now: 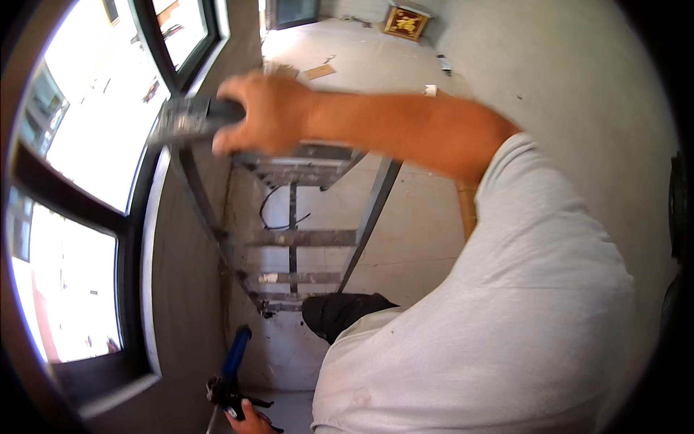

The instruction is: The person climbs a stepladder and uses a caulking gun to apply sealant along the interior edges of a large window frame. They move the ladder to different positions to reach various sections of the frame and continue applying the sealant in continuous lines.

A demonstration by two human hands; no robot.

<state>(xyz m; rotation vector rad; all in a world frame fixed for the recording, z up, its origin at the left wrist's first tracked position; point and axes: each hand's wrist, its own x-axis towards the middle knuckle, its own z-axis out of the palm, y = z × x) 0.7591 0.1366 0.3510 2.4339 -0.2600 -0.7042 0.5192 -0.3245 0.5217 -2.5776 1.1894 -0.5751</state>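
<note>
Crowding the right hand [264, 116]: stepladder [296, 170], window [79, 145]

right hand [264, 116] clenched, left hand [249, 418] gripping low

Not much of that kind here, honestly. The one clear sign is a small framed plaque [405, 22] way at the far end of the room, sitting on the floor and leaning against the grey wall at the top of the view. It's roughly square with a dark frame, a red-brown panel inside and gold decoration on it, tilted a little. Closer in on the pale floor there's a flat tan piece of cardboard [319, 71], rectangular, lying on its own, plus a small white scrap [430, 90] over by the wall. No screens anywhere.
</note>
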